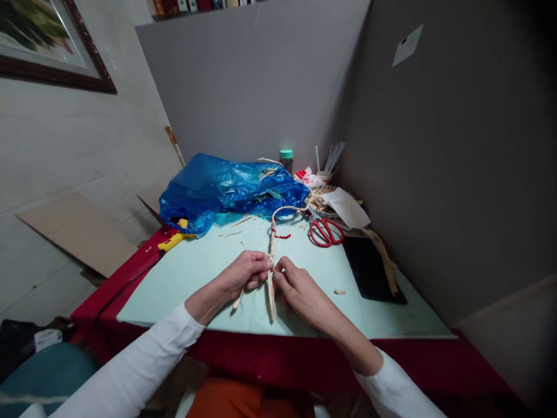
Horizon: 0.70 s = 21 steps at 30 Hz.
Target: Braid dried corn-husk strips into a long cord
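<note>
My left hand (251, 270) and my right hand (296, 284) meet near the front of the table, both closed on a pale braided cord (272, 241) of flat straw-like strips. Fingertips of both hands pinch it where the braid ends. Below them, loose strips (271, 299) hang toward me, and another strand end shows under my left hand. From my fingers the braid runs away and curves right toward a pile of strips. A bit of red thread (282, 236) lies beside the cord. What sits exactly between the fingertips is too small to make out.
A blue plastic bag (217, 188) fills the back left, with a yellow-handled tool (174, 239) and its cable beside it. Red-handled scissors (326, 232), a black tablet-like slab (369, 270) and a basket of strips (324, 200) are at right. Grey panels stand behind.
</note>
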### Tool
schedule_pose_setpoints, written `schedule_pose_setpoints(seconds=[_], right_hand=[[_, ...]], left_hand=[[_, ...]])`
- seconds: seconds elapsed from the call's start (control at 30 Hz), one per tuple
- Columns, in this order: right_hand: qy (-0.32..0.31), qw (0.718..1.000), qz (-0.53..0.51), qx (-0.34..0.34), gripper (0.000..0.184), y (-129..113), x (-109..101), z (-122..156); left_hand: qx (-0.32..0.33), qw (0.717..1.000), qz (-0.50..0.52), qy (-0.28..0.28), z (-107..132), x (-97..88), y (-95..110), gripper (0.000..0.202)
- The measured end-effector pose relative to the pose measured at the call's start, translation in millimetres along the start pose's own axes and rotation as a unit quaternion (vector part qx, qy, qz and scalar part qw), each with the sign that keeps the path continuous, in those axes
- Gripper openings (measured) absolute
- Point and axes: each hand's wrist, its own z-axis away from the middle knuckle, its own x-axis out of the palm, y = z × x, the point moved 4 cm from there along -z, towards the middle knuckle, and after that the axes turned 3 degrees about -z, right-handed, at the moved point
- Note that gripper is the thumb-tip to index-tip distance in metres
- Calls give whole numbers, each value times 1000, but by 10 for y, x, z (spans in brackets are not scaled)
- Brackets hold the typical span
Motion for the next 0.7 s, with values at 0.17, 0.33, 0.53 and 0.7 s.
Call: schedule_pose_setpoints(seconds=[0.17, 0.33, 0.53, 0.7], right_hand=[[-52, 999, 3, 12, 19, 15, -98, -44], [-143, 989, 23, 3, 25, -22, -258, -143], [-81, 991, 104, 2, 31, 17, -551, -442], [72, 984, 162, 23, 20, 62, -765, -945]], left_hand=[[-18, 999, 32, -14, 35, 40, 27, 25], [-38, 997, 67, -13, 38, 13, 62, 25], [-60, 997, 55, 20, 51, -99, 27, 26], [-45, 998, 20, 34, 70, -79, 28, 22]])
